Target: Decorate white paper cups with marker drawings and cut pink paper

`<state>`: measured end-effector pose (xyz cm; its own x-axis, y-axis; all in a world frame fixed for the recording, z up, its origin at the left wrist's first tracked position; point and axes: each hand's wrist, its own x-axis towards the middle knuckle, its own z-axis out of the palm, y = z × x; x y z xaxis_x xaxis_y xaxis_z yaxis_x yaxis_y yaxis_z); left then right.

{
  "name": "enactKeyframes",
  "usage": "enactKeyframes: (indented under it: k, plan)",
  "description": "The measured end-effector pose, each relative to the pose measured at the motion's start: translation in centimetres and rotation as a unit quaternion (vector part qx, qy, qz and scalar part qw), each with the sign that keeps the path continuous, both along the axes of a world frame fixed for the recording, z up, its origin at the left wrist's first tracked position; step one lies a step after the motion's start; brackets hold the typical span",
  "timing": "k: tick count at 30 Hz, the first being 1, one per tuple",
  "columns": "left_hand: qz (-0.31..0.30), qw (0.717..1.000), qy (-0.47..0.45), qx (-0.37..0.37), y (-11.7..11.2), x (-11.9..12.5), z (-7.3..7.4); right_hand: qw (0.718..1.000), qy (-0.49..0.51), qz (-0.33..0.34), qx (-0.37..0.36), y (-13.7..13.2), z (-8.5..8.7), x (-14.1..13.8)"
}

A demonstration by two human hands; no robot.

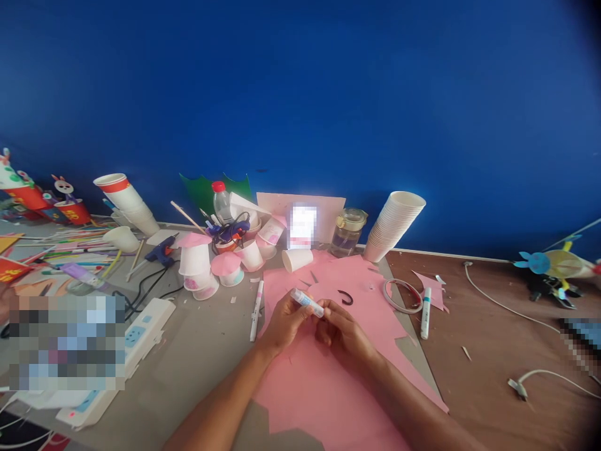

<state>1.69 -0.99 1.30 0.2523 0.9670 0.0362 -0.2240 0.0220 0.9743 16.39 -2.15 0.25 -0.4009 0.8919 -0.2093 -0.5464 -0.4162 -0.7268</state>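
Note:
Above the pink paper (pixel 319 376), a short white tube with blue print (pixel 307 303) lies between my two hands; it looks like a glue stick or thick marker. My left hand (pixel 287 322) is closed around its middle, thumb on the near side. At its right end, the fingers of my right hand (pixel 340 329) pinch the tip. A dark curved strip (pixel 346 297) rests on the paper just beyond my right hand. To the left of my left hand is a slim white marker (pixel 256 311).
A stack of paper cups (pixel 394 228) and a glass jar (pixel 348 233) stand behind the paper. Pink-topped cups (pixel 195 260), a glue gun (pixel 162 250) and a power strip (pixel 141 338) are at left. Right lie a tape roll (pixel 402 305) and a blue-banded marker (pixel 426 313).

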Motion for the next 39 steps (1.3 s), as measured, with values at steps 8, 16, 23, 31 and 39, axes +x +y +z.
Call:
enactKeyframes:
  k: [8,16,23,31,39]
  plan:
    - [-0.047,0.999,-0.001,0.004,-0.6,0.3,0.5,0.999,-0.023,-0.005,-0.033,-0.1,0.5,-0.1]
    - [0.032,0.999,0.014,0.017,-0.1,0.0,-0.1,1.000,0.003,-0.018,0.016,-0.4,0.7,-0.4]
    - [-0.031,0.999,-0.014,0.008,-0.5,0.4,-0.5,0.995,-0.011,0.069,-0.069,-0.3,-0.4,-0.4]
    - [0.003,0.999,0.019,0.043,-0.3,0.3,-0.5,0.998,0.042,0.028,-0.032,-0.2,0.0,-0.3]
    - [-0.028,0.998,0.022,0.049,-0.7,0.4,-0.3,0.988,-0.002,0.092,-0.123,-0.1,-0.7,-0.1]
